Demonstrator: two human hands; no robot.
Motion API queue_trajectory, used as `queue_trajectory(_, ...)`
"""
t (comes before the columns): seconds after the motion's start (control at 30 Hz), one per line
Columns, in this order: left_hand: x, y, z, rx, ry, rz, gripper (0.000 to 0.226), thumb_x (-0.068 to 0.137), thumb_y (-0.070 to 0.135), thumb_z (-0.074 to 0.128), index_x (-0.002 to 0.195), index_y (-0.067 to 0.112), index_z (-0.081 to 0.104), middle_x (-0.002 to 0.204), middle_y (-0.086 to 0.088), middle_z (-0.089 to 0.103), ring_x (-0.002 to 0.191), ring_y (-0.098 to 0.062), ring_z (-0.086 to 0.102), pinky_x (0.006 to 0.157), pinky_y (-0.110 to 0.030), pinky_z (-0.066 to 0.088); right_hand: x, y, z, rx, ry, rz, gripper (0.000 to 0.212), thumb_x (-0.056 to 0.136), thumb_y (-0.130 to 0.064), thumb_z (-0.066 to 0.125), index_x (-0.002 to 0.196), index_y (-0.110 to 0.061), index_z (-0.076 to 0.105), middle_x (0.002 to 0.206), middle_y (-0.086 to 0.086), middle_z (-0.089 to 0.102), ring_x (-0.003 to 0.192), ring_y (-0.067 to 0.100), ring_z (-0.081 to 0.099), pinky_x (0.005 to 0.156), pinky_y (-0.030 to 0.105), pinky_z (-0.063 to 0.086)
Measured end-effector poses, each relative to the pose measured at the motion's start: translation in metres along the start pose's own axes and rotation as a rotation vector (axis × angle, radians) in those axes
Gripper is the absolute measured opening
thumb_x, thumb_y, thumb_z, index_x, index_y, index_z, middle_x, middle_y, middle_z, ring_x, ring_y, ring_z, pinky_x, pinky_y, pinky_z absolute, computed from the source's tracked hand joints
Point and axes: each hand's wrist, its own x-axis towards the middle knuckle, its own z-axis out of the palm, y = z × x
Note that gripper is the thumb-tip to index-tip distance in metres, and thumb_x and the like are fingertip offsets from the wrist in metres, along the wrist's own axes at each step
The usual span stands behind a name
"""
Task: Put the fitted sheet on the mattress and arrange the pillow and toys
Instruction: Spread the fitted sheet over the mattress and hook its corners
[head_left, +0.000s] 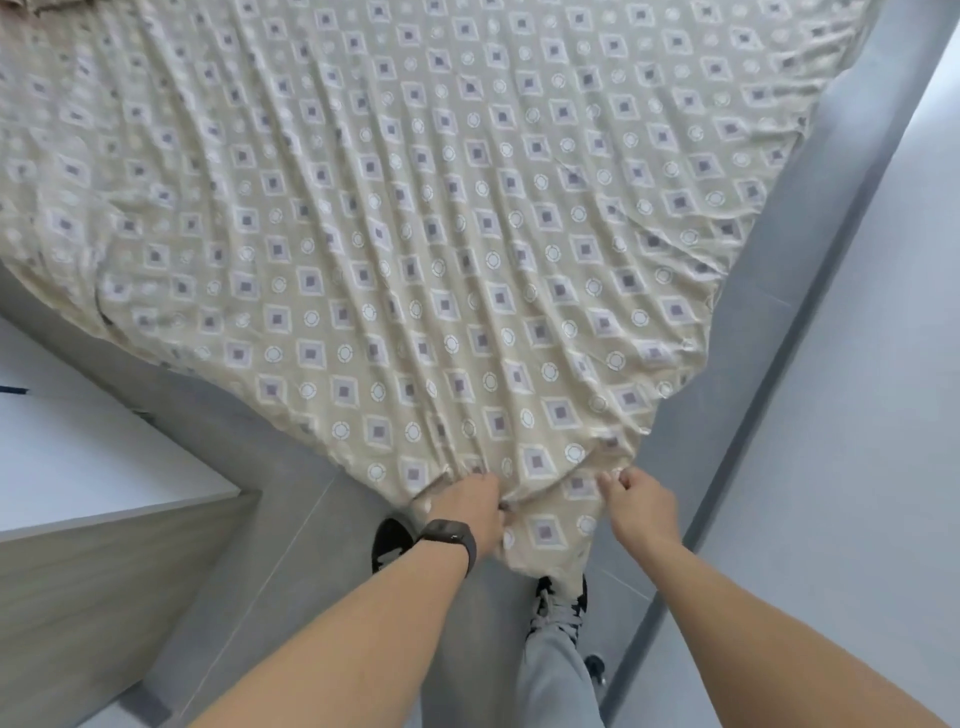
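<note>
Left hand (475, 506), black watch (451, 538) on wrist: fingers curled, gripping the beige sheet with grey diamond and white ring print (415, 234) | Right hand (636, 499): fingers pinch same corner, just beside left fingers | Sheet: spread wrinkled beyond the fingers, corner hanging below them over black shoe (558, 603) | Mattress: probably under sheet, not visible
</note>
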Motion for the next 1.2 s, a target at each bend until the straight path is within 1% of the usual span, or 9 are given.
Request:
queue_trajectory(0.1,0.003,0.002,-0.002,0.045,-0.015,0.056,0.011,0.099,0.022,0.048,0.106,0.017,0.055,0.116,-0.01,0.064,0.105,-0.032,0.062,0.076,-0.037,0.047,-0.007,0.005,-0.002,0.021,-0.013,-0.011,0.035,0.103,-0.03,0.042,0.077,-0.007,0.045,0.077,0.009,0.059,0.065,0.022,0.047,0.057,0.035,0.034)
queue_trajectory(0.23,-0.002,0.011,-0.009,0.079,-0.123,0.066,0.015,0.1,0.036,0.052,0.093,0.022,0.051,0.101,-0.005,0.064,0.087,-0.025,0.057,0.072,-0.033,0.045,-0.017,0.027,-0.016,0.014,-0.042,0.03,0.028,0.098,-0.02,0.038,0.07,-0.013,0.039,0.071,0.007,0.051,0.062,0.021,0.041,0.058,0.035,0.031)
queue_trajectory(0.4,0.005,0.026,-0.015,0.187,-0.222,0.108,0.016,0.098,0.032,0.055,0.101,0.018,0.063,0.109,-0.007,0.067,0.099,-0.029,0.064,0.08,-0.034,0.05,-0.012,0.027,-0.021,-0.059,-0.079,0.059,0.025,0.094,-0.016,0.04,0.07,-0.011,0.04,0.073,0.009,0.052,0.064,0.024,0.042,0.057,0.034,0.029)
queue_trajectory(0.6,0.003,0.027,-0.025,0.198,-0.236,0.175,0.02,0.097,0.025,0.051,0.101,0.011,0.065,0.101,-0.01,0.067,0.09,-0.03,0.065,0.073,-0.035,0.05,-0.014,0.024,-0.016,-0.232,-0.053,0.04,0.021,0.094,-0.017,0.039,0.079,-0.014,0.051,0.083,0.008,0.057,0.067,0.022,0.052,0.054,0.03,0.035)
queue_trajectory(0.77,0.005,-0.017,-0.026,0.022,-0.157,0.209,0.018,0.1,0.034,0.051,0.092,0.018,0.053,0.095,-0.002,0.063,0.088,-0.027,0.06,0.076,-0.038,0.048,-0.01,-0.013,-0.019,-0.315,-0.025,0.159,0.018,0.09,-0.011,0.041,0.091,-0.011,0.058,0.092,0.01,0.06,0.079,0.03,0.06,0.079,0.042,0.053)
queue_trajectory(0.9,0.005,-0.089,-0.044,0.069,0.083,0.189,0.027,0.089,0.042,0.066,0.105,0.026,0.05,0.107,0.006,0.056,0.097,-0.02,0.057,0.083,-0.037,0.048,-0.027,-0.076,0.0,-0.703,0.275,-0.332,0.017,0.092,-0.031,0.045,0.104,-0.02,0.048,0.102,0.001,0.052,0.086,0.025,0.052,0.078,0.042,0.044)
queue_trajectory(0.97,0.002,-0.126,-0.054,0.198,0.166,0.217,0.043,0.083,0.049,0.069,0.115,0.027,0.049,0.113,0.005,0.052,0.098,-0.019,0.054,0.08,-0.032,0.044,-0.037,-0.115,0.027,-0.821,0.127,-0.637,0.028,0.092,-0.039,0.05,0.116,-0.023,0.047,0.109,-0.001,0.049,0.094,0.024,0.05,0.081,0.04,0.044)
queue_trajectory(1.07,-0.006,-0.177,-0.063,0.323,0.194,0.192,0.055,0.081,0.051,0.071,0.122,0.024,0.045,0.117,0.002,0.047,0.105,-0.02,0.05,0.081,-0.03,0.037,-0.061,-0.164,0.092,-0.996,-0.214,-0.81,0.047,0.091,-0.045,0.059,0.132,-0.025,0.045,0.125,0.002,0.048,0.115,0.027,0.048,0.087,0.043,0.043)
queue_trajectory(1.2,-0.008,-0.211,-0.069,0.375,0.286,0.184,0.029,0.093,0.021,0.059,0.121,0.02,0.051,0.122,-0.001,0.05,0.111,-0.023,0.046,0.088,-0.032,0.04,-0.095,-0.184,0.152,-1.316,-0.181,-0.844,0.034,0.096,-0.02,0.052,0.129,-0.016,0.049,0.121,0.006,0.054,0.111,0.029,0.053,0.077,0.04,0.035)
